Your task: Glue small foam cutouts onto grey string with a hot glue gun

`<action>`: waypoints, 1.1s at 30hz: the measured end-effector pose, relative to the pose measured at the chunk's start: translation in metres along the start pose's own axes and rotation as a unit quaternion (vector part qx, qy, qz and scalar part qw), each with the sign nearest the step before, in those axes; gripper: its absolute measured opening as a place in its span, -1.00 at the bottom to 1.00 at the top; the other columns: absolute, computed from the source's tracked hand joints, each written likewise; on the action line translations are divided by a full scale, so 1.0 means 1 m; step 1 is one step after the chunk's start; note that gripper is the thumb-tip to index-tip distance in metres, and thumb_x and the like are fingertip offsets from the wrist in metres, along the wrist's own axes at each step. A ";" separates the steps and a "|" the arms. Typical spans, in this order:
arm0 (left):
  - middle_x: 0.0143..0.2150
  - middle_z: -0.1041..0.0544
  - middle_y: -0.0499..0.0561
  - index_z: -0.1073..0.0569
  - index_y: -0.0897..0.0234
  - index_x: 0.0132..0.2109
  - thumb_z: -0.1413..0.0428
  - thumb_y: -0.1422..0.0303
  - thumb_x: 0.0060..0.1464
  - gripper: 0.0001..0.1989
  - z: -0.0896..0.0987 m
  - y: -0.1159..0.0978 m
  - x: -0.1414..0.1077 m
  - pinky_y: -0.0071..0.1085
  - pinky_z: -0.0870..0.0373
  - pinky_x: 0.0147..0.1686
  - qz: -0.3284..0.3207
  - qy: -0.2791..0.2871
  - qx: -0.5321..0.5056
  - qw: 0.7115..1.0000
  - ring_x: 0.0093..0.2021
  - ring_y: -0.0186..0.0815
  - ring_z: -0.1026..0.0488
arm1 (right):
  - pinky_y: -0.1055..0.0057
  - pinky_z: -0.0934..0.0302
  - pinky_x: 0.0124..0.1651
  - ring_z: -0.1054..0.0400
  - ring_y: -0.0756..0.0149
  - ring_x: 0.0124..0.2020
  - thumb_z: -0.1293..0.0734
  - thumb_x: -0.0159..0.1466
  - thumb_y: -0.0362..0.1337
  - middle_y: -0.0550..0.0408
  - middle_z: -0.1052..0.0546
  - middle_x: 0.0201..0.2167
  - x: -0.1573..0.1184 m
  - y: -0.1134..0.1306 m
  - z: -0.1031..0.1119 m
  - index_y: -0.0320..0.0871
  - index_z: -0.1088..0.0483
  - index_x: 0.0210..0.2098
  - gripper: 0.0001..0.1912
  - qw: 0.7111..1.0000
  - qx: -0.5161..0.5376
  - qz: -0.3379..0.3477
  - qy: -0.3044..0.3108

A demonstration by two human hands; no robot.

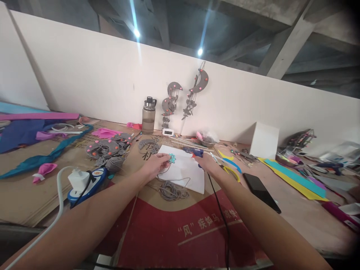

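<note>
Pinched between the fingers of my left hand (pixel 159 165) is a small teal cut-out (pixel 172 158), held over a white sheet (pixel 184 172). A grey cord runs from near my left fingers across the sheet towards a coil of grey cord (pixel 170 190) on the cardboard. My right hand (pixel 206 162) is wrapped round a blue glue gun (pixel 194 151) with an orange part, its nozzle pointing left above the sheet's upper right. The gun's black cable hangs down towards me. Cut-out and gun are apart.
A bottle (pixel 149 115) and a small white clock (pixel 168 132) stand by the wall. Grey moon ornaments (pixel 200 80) hang there. To the right lie yellow-handled scissors (pixel 232 173) and a black phone (pixel 260 191); left, a blue power strip (pixel 97 178) and felt pieces.
</note>
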State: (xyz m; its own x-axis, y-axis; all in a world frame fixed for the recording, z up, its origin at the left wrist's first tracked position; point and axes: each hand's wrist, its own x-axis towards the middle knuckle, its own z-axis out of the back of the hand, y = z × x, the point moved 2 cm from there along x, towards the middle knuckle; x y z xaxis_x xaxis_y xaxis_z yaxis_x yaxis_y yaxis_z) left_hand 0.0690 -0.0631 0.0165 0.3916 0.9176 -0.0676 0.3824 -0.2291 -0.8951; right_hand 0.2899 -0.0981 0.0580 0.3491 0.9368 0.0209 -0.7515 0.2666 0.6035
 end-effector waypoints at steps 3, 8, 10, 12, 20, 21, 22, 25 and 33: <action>-0.58 -0.40 -0.05 -0.45 0.39 -0.45 -0.33 0.33 -0.28 -0.74 0.002 0.001 0.002 -0.57 -0.20 -0.59 -0.015 -0.009 -0.008 1.000 -0.61 -0.52 -0.30 | 0.48 -0.23 -0.49 -0.35 0.39 -0.51 -0.26 0.08 -0.28 0.02 -0.48 -0.37 -0.004 0.016 0.002 -0.20 -0.27 -0.21 -0.73 0.987 0.150 0.037 -0.053; -0.53 -0.41 -0.08 -0.44 0.37 -0.42 -0.34 0.29 -0.29 -0.70 0.012 -0.002 0.009 -0.58 -0.13 -0.62 -0.055 -0.053 -0.038 0.996 -0.60 -0.54 -0.30 | 0.48 -0.28 -0.47 -0.36 0.43 -0.42 -0.25 0.04 -0.34 0.05 -0.44 -0.14 -0.029 0.050 -0.004 -0.11 -0.18 -0.14 -0.64 0.904 0.387 0.178 -0.029; -0.52 -0.42 -0.08 -0.45 0.36 -0.42 -0.33 0.29 -0.28 -0.71 0.016 -0.006 0.010 -0.58 -0.13 -0.61 -0.083 -0.072 -0.033 0.993 -0.60 -0.55 -0.29 | 0.48 -0.27 -0.46 -0.33 0.46 -0.45 -0.25 0.07 -0.32 0.06 -0.44 -0.14 -0.043 0.057 -0.009 -0.12 -0.18 -0.14 -0.67 0.887 0.410 0.213 0.002; -0.54 -0.42 -0.07 -0.45 0.36 -0.43 -0.31 0.27 -0.24 -0.73 0.018 -0.011 0.010 -0.57 -0.15 -0.59 -0.121 -0.087 -0.009 0.989 -0.60 -0.54 -0.29 | 0.46 -0.26 -0.43 -0.30 0.47 -0.49 -0.22 0.13 -0.29 0.08 -0.46 -0.25 -0.055 0.057 -0.014 -0.15 -0.20 -0.15 -0.72 0.886 0.407 0.222 0.019; -0.48 -0.48 -0.02 -0.48 0.35 -0.42 -0.31 0.26 -0.23 -0.73 0.009 -0.022 0.002 -0.42 -0.38 -0.38 -0.168 -0.110 0.008 0.980 -0.48 -0.42 -0.44 | 0.42 -0.25 -0.37 -0.26 0.46 -0.50 -0.19 0.26 -0.18 0.10 -0.42 -0.31 -0.072 0.042 -0.023 -0.16 -0.22 -0.14 -0.77 0.912 0.324 0.250 0.021; -0.47 -0.48 -0.02 -0.49 0.36 -0.41 -0.31 0.26 -0.24 -0.72 0.009 -0.023 0.001 -0.41 -0.40 -0.36 -0.169 -0.110 0.002 0.979 -0.47 -0.41 -0.45 | 0.42 -0.26 -0.36 -0.27 0.45 -0.49 -0.19 0.27 -0.17 0.09 -0.42 -0.30 -0.073 0.041 -0.023 -0.16 -0.22 -0.14 -0.77 0.918 0.307 0.251 0.022; -0.46 -0.48 -0.02 -0.49 0.36 -0.40 -0.32 0.26 -0.24 -0.72 0.008 -0.023 0.001 -0.40 -0.41 -0.34 -0.170 -0.112 -0.004 0.979 -0.45 -0.40 -0.46 | 0.42 -0.26 -0.35 -0.27 0.44 -0.48 -0.19 0.28 -0.16 0.09 -0.42 -0.30 -0.074 0.041 -0.023 -0.16 -0.22 -0.14 -0.77 0.923 0.289 0.253 0.025; -0.46 -0.48 -0.03 -0.48 0.36 -0.39 -0.34 0.27 -0.27 -0.70 0.008 -0.025 -0.001 -0.36 -0.44 -0.30 -0.173 -0.120 -0.021 0.977 -0.43 -0.37 -0.48 | 0.40 -0.25 -0.32 -0.28 0.41 -0.46 -0.16 0.30 -0.15 0.09 -0.41 -0.34 -0.076 0.041 -0.026 -0.17 -0.22 -0.14 -0.77 0.932 0.246 0.263 0.034; -0.46 -0.49 -0.02 -0.47 0.35 -0.40 -0.34 0.26 -0.26 -0.70 0.002 -0.030 -0.006 -0.31 -0.46 -0.25 -0.188 -0.115 -0.020 0.975 -0.41 -0.34 -0.51 | 0.32 -0.26 -0.21 -0.35 0.29 -0.30 -0.15 0.32 -0.12 -0.03 -0.45 -0.22 -0.071 0.035 -0.034 -0.17 -0.22 -0.13 -0.74 0.938 0.207 0.277 -0.004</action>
State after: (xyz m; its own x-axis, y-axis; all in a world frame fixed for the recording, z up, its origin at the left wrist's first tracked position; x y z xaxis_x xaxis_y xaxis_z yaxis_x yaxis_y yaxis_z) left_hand 0.0537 -0.0615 0.0429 0.0203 0.9868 0.1607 0.4965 0.1295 -0.8583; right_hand 0.2196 -0.1481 0.0502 -0.0258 0.9038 0.4272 -0.5367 -0.3730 0.7568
